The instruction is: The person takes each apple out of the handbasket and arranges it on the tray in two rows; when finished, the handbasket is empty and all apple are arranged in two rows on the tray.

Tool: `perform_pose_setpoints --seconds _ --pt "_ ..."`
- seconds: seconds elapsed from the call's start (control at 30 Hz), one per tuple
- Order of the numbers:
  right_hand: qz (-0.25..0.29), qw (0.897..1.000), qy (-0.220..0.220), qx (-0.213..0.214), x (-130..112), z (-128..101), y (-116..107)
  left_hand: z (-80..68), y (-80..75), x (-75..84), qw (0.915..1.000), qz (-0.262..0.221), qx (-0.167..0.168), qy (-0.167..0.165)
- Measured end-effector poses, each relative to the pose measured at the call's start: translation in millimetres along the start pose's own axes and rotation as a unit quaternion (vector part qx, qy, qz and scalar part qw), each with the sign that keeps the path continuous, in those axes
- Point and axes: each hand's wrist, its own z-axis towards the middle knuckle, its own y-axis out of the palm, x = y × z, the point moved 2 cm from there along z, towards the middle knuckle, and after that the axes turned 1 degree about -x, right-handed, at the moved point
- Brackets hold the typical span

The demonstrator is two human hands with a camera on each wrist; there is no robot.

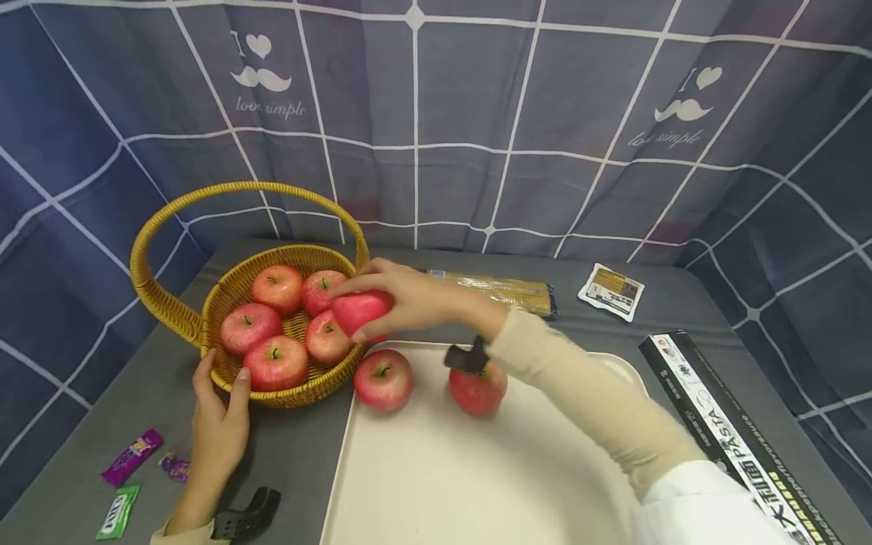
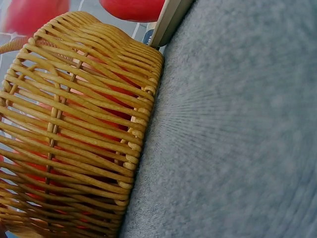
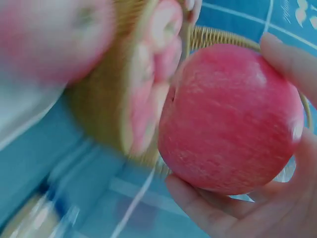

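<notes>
Red-pink apple point(image 1: 361, 312); yellow wicker basket point(image 1: 300, 386); cream tray point(image 1: 436, 469); navy grid-patterned cloth point(image 1: 477, 113)

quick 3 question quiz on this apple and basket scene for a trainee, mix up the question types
1. True or false: the right hand holds an apple over the rim of the basket.
2. How many apples lie on the white tray? A) none B) two C) four
3. Fill in: the left hand rests against the basket's outer ____.

Key
1. True; the fingers curl round the apple.
2. B: one apple near the basket, one under the right forearm.
3. Wall; the thumb touches the wicker just below the rim.
</notes>
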Motion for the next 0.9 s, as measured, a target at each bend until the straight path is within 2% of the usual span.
perform_pose_setpoints --seconds 0.03,0.13,0.27,0.37,0.43,0.53,0.63,0.9 --pt "-0.001 1.0 0.006 0.009 8 -19 -6 -0.7 -0.3 -0.1 1.0 -0.001 -0.001 -0.001" --pt "0.005 0.997 0.063 0.042 39 -82 -15 -1.9 -0.5 -0.4 1.0 0.006 -0.001 -0.001" --pt "0.004 0.987 0.13 0.096 81 -159 -8 -1.7 -0.3 -0.7 0.9999 0.011 0.0 -0.001" --pt "0.0 0.98 0.161 0.119 103 -198 8 -0.9 -1.0 -0.5 0.9999 0.011 0.001 -0.004" --pt "-0.002 0.978 0.177 0.112 110 -217 21 -0.5 -1.5 -0.2 0.9999 0.009 0.0 -0.006" --pt "-0.003 0.98 0.173 0.101 114 -235 37 0.0 -2.2 0.9 0.9999 0.008 -0.005 -0.006" --pt "-0.014 0.982 0.16 0.104 112 -241 45 0.2 -3.3 1.4 0.9999 0.009 -0.007 -0.007" --pt "-0.045 0.976 0.195 0.09 107 -237 33 -1.1 -1.5 0.2 0.9998 0.014 -0.004 -0.011"
